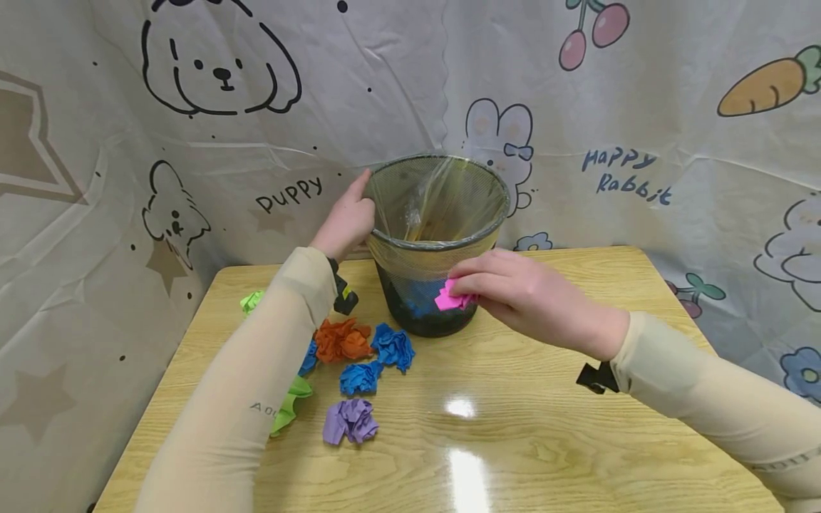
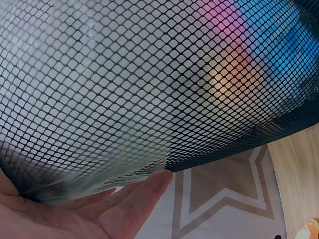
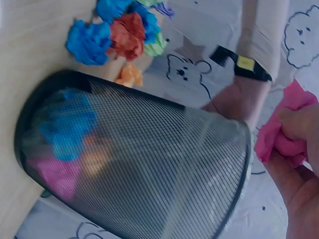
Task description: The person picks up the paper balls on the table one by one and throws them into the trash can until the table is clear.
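A black mesh wastebasket (image 1: pixel 420 274) with a clear plastic liner stands upright at the back of the table. My left hand (image 1: pixel 346 224) grips its rim on the left side; in the left wrist view the fingers (image 2: pixel 144 204) lie against the liner's folded edge. In front of the basket's right side, my right hand (image 1: pixel 539 296) pinches a crumpled pink paper (image 1: pixel 451 296). Through the mesh in the right wrist view, blue paper (image 3: pixel 70 124), pink paper (image 3: pixel 59 174) and orange paper (image 3: pixel 95 158) show at the bottom.
Left of the basket lie crumpled papers: orange-red (image 1: pixel 343 340), several blue (image 1: pixel 393 348), purple (image 1: pixel 350 422), and green (image 1: pixel 295 402) partly behind my left sleeve. A light green one (image 1: pixel 251 302) sits near the left edge. A printed curtain (image 1: pixel 385 85) hangs behind the wooden table (image 1: pixel 545 427).
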The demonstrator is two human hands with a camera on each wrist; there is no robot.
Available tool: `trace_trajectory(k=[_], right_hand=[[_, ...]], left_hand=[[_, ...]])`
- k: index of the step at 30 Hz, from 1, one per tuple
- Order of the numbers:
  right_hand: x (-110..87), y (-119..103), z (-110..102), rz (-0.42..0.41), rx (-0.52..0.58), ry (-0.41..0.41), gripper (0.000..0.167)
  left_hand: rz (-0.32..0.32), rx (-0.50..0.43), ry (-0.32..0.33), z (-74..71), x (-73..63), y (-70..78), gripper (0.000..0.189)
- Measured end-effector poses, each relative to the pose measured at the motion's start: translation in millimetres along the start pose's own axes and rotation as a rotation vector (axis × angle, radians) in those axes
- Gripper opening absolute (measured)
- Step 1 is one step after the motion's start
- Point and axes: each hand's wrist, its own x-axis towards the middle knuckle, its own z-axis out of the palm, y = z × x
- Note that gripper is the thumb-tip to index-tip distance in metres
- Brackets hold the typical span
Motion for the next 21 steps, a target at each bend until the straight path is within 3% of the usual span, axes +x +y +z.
trace_trajectory(k=[6,9,14,21], right_hand=[[15.1,8.1,-15.6,0.037,-0.029,0.132,0.033],[21.2,15.3,-19.9,0.086,-0.051,0.16,0.033],[28.2,29.9,-25.1,0.167,-0.091,0.159,0.029],[36.3,48.5,-30.7,0.209,-0.11,0.141,0.026]], left_hand=[[-0.002,0.008,0.0,0.1,1.2,-1.3,0.065],[-0.003,0.013,0.001,0.0,1.2,-1.1,0.065],[0.003,0.02,0.0,-0.1,0.8,-1.1,0.065],[0.007,0.032,0.006,-0.7,1.0,-1.0,0.066]])
